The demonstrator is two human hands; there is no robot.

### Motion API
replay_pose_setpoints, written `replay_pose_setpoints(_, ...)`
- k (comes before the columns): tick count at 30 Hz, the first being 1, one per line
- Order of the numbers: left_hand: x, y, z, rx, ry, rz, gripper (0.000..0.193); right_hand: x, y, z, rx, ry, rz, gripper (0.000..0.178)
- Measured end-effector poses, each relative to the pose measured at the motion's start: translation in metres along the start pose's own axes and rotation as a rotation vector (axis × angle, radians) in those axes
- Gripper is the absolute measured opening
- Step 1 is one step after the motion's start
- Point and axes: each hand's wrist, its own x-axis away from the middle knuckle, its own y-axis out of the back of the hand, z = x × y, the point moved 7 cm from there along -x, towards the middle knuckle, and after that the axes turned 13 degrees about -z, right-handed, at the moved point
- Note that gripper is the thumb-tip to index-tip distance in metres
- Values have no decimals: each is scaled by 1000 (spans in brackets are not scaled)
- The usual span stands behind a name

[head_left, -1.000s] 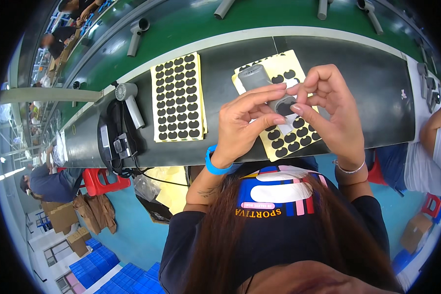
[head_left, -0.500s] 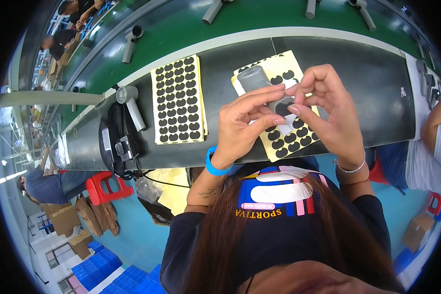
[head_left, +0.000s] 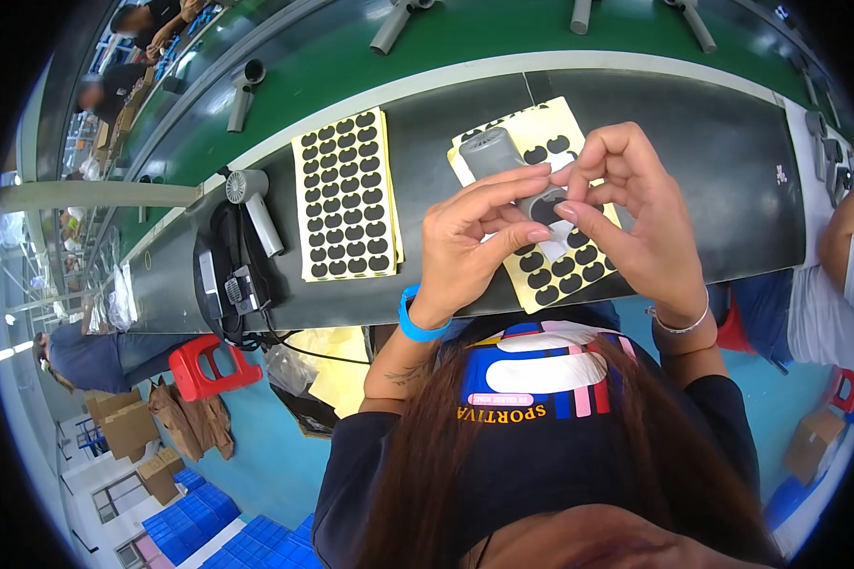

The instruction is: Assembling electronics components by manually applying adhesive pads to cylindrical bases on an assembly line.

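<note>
Before me on the dark bench, a grey hair dryer [head_left: 490,149] lies in my grasp, its far end round and tilted away. My left hand [head_left: 474,228] is closed around its near part, thumb below and fingers above. On the near end is a black rounded sticker [head_left: 547,207]. My right hand [head_left: 640,213] pinches at that sticker's right edge, thumb against index finger. Beneath both hands spreads a yellow sticker sheet [head_left: 562,116] with rows of black stickers. A small white piece [head_left: 552,248] hangs below the sticker; what it is I cannot tell.
To the left lies a stack of yellow sticker sheets [head_left: 306,228]. Farther left stand another grey hair dryer [head_left: 254,211] and a black corded device [head_left: 228,284]. Several grey dryers sit on the green conveyor [head_left: 323,90] beyond. A co-worker's arm [head_left: 844,232] shows at right.
The dryers on the green conveyor have shifted left. My hands have stayed nearly still on the dryer and sticker.
</note>
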Motion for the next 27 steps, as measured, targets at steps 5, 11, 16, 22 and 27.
replay_pose_setpoints(5,0,-1,1,19,16,-6,34,0,1,0,2,-3,-11,31)
replay_pose_setpoints(11,2,-2,-1,6,6,-48,35,3,3,9,238,171,-42,29)
replay_pose_setpoints(16,4,-5,-2,-16,-16,-53,36,7,5,16,396,288,-131,32)
replay_pose_setpoints(22,6,-5,-3,-43,-24,11,35,9,1,21,451,338,-137,34)
replay_pose_setpoints(27,5,-5,-3,-39,-35,24,35,9,0,23,480,354,-132,37)
